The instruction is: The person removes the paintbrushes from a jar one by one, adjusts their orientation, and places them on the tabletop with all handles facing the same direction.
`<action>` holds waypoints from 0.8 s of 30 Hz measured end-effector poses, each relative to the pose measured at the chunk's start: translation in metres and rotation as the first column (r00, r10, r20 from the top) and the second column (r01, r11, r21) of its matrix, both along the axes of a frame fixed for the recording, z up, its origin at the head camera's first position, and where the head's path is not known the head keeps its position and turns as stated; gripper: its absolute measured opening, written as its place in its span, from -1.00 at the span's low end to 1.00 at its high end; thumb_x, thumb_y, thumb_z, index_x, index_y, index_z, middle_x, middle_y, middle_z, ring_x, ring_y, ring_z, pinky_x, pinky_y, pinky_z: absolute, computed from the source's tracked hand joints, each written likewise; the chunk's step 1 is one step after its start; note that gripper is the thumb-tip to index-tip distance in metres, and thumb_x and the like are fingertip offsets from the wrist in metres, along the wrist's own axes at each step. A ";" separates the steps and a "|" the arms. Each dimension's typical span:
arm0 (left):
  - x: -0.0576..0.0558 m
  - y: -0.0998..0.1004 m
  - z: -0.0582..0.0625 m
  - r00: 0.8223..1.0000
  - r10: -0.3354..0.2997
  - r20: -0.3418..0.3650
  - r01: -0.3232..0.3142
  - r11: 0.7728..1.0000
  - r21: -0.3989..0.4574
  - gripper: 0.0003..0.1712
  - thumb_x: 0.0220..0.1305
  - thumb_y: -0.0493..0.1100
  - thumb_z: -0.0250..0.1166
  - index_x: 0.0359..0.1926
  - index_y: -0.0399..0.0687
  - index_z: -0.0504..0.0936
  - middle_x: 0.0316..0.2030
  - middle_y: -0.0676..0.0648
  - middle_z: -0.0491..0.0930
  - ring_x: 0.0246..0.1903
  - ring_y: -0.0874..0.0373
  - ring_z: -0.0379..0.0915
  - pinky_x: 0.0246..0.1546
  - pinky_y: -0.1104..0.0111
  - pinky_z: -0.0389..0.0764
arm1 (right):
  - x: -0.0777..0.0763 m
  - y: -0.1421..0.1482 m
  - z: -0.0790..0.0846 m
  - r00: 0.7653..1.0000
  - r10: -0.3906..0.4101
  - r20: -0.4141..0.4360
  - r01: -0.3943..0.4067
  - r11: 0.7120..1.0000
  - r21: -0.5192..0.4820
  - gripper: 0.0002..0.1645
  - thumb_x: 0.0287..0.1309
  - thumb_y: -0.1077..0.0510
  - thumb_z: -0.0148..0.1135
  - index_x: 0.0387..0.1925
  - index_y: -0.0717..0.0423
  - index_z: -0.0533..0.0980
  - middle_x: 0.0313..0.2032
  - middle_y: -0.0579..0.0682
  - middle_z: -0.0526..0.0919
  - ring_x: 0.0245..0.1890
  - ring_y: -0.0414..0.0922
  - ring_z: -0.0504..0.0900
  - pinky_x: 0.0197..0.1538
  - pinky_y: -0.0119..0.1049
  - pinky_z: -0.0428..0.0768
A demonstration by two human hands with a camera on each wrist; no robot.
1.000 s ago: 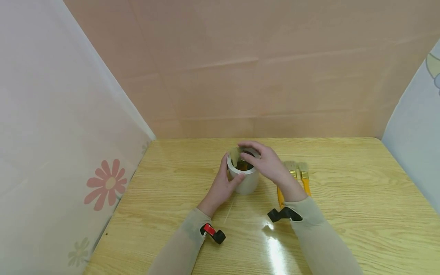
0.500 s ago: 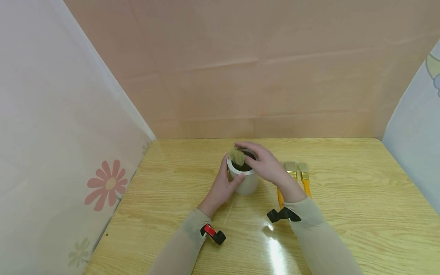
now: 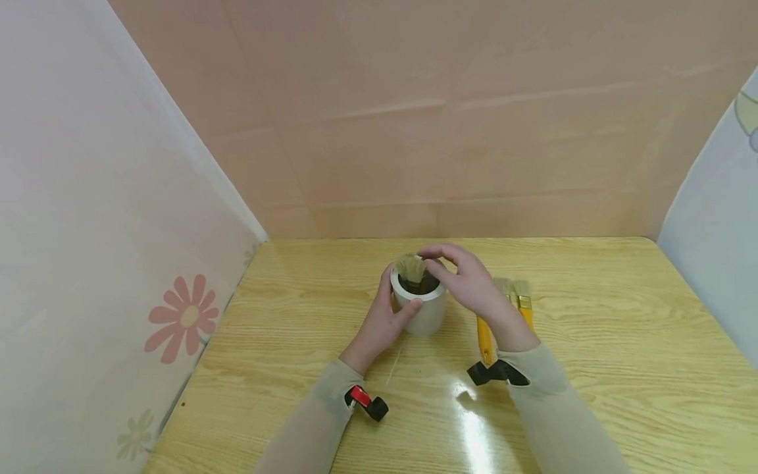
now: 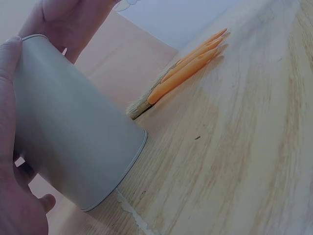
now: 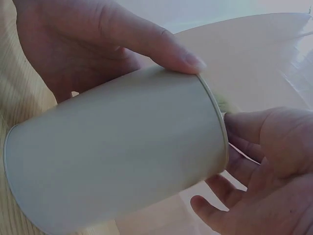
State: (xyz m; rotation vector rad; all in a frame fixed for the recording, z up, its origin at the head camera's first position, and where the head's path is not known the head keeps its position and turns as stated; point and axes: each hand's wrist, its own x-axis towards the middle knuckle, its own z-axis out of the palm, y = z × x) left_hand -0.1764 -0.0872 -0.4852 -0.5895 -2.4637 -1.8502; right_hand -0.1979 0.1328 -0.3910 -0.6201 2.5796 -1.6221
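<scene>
A white cylindrical holder (image 3: 422,317) stands on the wooden table, its dark inside facing up. My left hand (image 3: 379,328) grips its left side, with the thumb across the front just below the rim. Inside the holder is a paintbrush (image 3: 410,266), pale bristles up and leaning left over the rim; its lower part is hidden. My right hand (image 3: 468,280) is at the holder's right rim. Its thumb tip is beside the bristles and its fingers extend loosely past the far edge. In the right wrist view, the holder's wall (image 5: 117,147) hides most of the brush.
Several paintbrushes with orange handles (image 4: 181,73) lie on the table (image 3: 604,329) right of the holder, partly hidden beneath my right forearm in the head view. A brown backdrop (image 3: 379,131) stands behind the table; a flowered white sheet (image 3: 118,230) hangs at left.
The paintbrush has turned in the holder and its bristles now lean left, fanned out. My right hand has shifted slightly right, away from the bristles. The left hand stays in place.
</scene>
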 end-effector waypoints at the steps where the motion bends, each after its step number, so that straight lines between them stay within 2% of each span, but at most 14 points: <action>1: 0.000 0.000 0.000 1.000 0.000 0.002 0.000 1.000 0.000 0.09 0.53 0.39 0.33 0.78 0.37 -0.11 0.65 0.03 0.24 0.65 0.08 0.09 0.64 -0.20 0.01 | 0.000 0.001 0.000 1.000 0.000 0.002 0.000 1.000 0.005 -0.59 0.71 -0.05 0.19 0.36 -0.02 0.66 0.36 -0.01 0.66 0.53 0.11 0.44 0.56 0.37 0.26; 5: 0.000 -0.001 0.000 1.000 0.000 0.010 0.000 1.000 -0.002 0.09 0.54 0.38 0.33 0.78 0.38 -0.11 0.65 0.03 0.23 0.66 0.08 0.06 0.64 -0.21 -0.01 | 0.002 0.003 -0.001 1.000 0.007 0.008 -0.007 0.999 0.031 -0.54 0.70 -0.13 0.19 0.37 -0.02 0.67 0.38 0.00 0.66 0.52 0.14 0.45 0.53 0.41 0.28; 14: 0.000 0.001 0.000 1.000 -0.004 -0.010 0.004 1.000 -0.003 0.07 0.54 0.40 0.32 0.78 0.39 -0.10 0.67 0.01 0.19 0.67 0.05 0.05 0.63 -0.22 0.03 | 0.004 -0.001 -0.003 0.999 -0.039 0.038 0.034 0.993 0.114 -0.35 0.43 -0.16 0.52 0.39 0.02 0.65 0.28 0.02 0.69 0.39 0.12 0.54 0.46 0.35 0.41; 18: 0.000 0.001 0.001 1.000 -0.005 -0.007 0.005 1.000 0.001 0.06 0.55 0.36 0.33 0.78 0.39 -0.10 0.66 0.01 0.21 0.65 0.09 0.07 0.64 -0.18 0.06 | 0.004 -0.004 -0.003 0.998 -0.055 0.043 0.049 0.990 0.130 -0.35 0.40 -0.12 0.55 0.38 0.06 0.64 0.34 0.05 0.66 0.47 0.17 0.48 0.49 0.34 0.39; 24: 0.000 0.000 0.000 1.000 -0.001 -0.008 0.001 1.000 0.002 0.09 0.55 0.38 0.32 0.79 0.33 -0.12 0.68 -0.02 0.19 0.66 0.07 0.04 0.65 -0.17 0.04 | 0.003 -0.009 -0.004 0.997 -0.061 0.044 0.054 0.989 0.139 -0.41 0.38 -0.08 0.58 0.30 0.07 0.66 0.29 0.05 0.69 0.44 0.17 0.51 0.47 0.32 0.41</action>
